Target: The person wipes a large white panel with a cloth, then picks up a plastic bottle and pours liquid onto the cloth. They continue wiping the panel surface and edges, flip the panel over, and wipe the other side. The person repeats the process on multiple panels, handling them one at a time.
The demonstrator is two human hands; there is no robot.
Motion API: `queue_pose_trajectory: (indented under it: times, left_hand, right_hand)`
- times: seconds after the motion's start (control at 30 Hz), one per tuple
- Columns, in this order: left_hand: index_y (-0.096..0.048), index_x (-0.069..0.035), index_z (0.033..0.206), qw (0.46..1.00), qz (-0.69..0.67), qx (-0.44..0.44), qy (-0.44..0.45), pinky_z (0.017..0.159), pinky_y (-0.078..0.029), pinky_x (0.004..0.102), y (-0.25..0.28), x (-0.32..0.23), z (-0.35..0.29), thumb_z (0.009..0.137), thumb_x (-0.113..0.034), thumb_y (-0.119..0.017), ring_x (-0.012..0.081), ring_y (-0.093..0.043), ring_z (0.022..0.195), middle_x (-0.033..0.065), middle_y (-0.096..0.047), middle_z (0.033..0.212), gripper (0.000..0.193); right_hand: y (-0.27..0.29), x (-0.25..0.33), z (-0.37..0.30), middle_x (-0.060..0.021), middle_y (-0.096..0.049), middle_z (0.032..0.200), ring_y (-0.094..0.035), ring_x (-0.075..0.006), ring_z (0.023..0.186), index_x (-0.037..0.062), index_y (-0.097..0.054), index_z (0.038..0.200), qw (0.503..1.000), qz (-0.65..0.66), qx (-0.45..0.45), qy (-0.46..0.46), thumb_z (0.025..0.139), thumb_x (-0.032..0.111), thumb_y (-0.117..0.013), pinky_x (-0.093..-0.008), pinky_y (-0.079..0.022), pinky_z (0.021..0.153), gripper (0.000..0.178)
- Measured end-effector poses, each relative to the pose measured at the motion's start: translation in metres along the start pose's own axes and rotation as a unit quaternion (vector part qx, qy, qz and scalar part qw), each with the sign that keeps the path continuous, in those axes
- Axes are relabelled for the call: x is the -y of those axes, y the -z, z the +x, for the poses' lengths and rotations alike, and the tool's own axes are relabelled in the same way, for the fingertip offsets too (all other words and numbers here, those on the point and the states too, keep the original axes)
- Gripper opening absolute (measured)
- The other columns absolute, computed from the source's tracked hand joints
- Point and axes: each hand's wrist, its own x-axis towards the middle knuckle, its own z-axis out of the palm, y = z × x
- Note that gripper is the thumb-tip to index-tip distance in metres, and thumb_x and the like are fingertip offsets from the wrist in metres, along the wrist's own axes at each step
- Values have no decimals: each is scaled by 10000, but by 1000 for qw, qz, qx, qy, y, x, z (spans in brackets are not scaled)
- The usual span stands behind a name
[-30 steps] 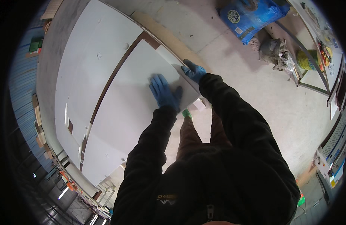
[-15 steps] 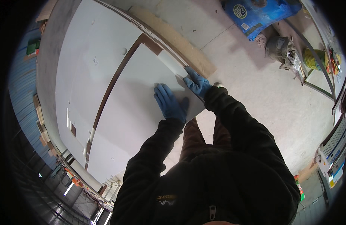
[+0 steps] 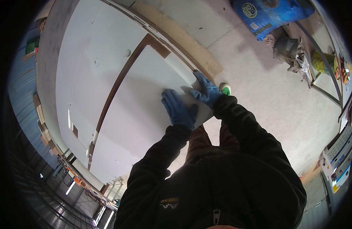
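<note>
A large pale sheet panel (image 3: 134, 107) lies in front of me, with a notch cut at its far corner. My left hand (image 3: 179, 110), in a blue glove, rests flat on it near its close end, fingers stretched out and thumb apart. At the panel's right edge is my right hand (image 3: 206, 91), also blue-gloved, its fingers extended along the edge and its thumb spread over the top. Neither hand is wrapped around anything. Beneath and to the left lies another pale panel (image 3: 84, 65); a dark brown strip (image 3: 120, 81) shows between the two.
A tan board (image 3: 183, 36) runs along the stack's right side. On the concrete floor (image 3: 256, 99) at the far right are a blue sack (image 3: 269, 17), a dark bucket (image 3: 286, 50) and a metal frame (image 3: 324, 91). A green shoe (image 3: 224, 89) shows beside my right wrist.
Both hands appear slightly lower and further right in the picture, and the view has shifted a little. The right thumb has spread further over the panel. More of the green shoe shows.
</note>
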Motion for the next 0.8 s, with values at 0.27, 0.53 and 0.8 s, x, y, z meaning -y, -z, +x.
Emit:
queue_pose_trajectory:
  times: [0.27,0.53,0.8]
  left_hand:
    - [-171,134,1580,1000,-11,7,25,1288,-48,597,-8,-19,10,896,-595,-653,515,-68,1581,366,-136,1666,1110]
    - [-163,129,1578,1000,-2,-12,13,1272,-74,634,-10,-23,13,907,-555,-666,548,-87,1565,374,-146,1654,1082]
    - [-156,134,1577,1000,-14,-22,-7,1258,-79,663,-11,-19,12,937,-614,-611,584,-73,1553,382,-125,1654,1084]
  right_hand:
    - [-3,-1,1,-279,-400,1597,-407,-441,1479,11,-367,1569,1000,-15,13,20,971,469,-714,-472,-378,1210,830]
    - [-2,-8,3,-293,-373,1608,-386,-446,1491,-10,-367,1557,998,-24,0,50,984,475,-695,-457,-385,1205,819]
    - [-3,-9,4,-292,-409,1574,-426,-444,1461,-15,-385,1538,999,-20,0,44,977,462,-710,-451,-415,1181,805]
